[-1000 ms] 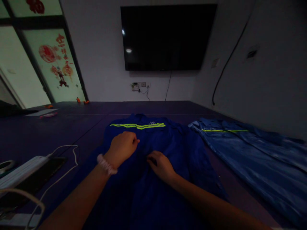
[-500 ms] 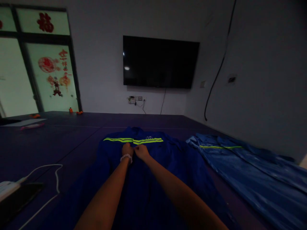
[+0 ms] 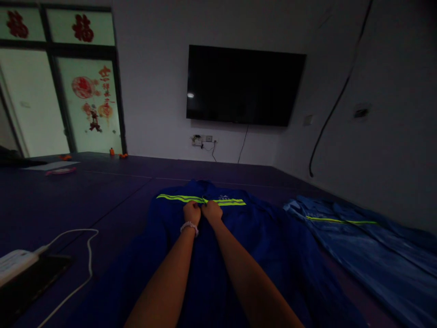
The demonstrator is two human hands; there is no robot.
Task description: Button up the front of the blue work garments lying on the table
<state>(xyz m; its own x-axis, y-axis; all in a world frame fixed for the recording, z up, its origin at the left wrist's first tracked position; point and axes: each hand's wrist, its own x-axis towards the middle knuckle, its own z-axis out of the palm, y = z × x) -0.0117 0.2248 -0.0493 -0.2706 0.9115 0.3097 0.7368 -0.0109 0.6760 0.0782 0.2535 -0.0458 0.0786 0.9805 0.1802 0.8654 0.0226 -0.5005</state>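
A dark blue work jacket [image 3: 252, 241] lies spread out in front of me, a yellow-green reflective stripe [image 3: 234, 202] across its chest. My left hand [image 3: 191, 212], with a beaded bracelet [image 3: 189, 227] at its wrist, is closed on the jacket's front at the middle, just below the stripe. Close beside it, my right hand [image 3: 212, 211] pinches the front too and covers part of the stripe. Between the hands the fabric lifts slightly at the stripe's centre. My fingers hide the exact bit of cloth or fastener they grip.
To the right lies a second, lighter blue jacket [image 3: 362, 246] with a similar stripe. A white charger [image 3: 18, 264] with a cable [image 3: 89, 255] rests on a dark flat device [image 3: 37, 284] at the left. Small orange objects [image 3: 123, 156] lie far off on the purple floor [image 3: 112, 182].
Both hands have moved up the jacket's front, from below the stripe to its lower edge, the right one now overlapping it. My view has turned slightly left.
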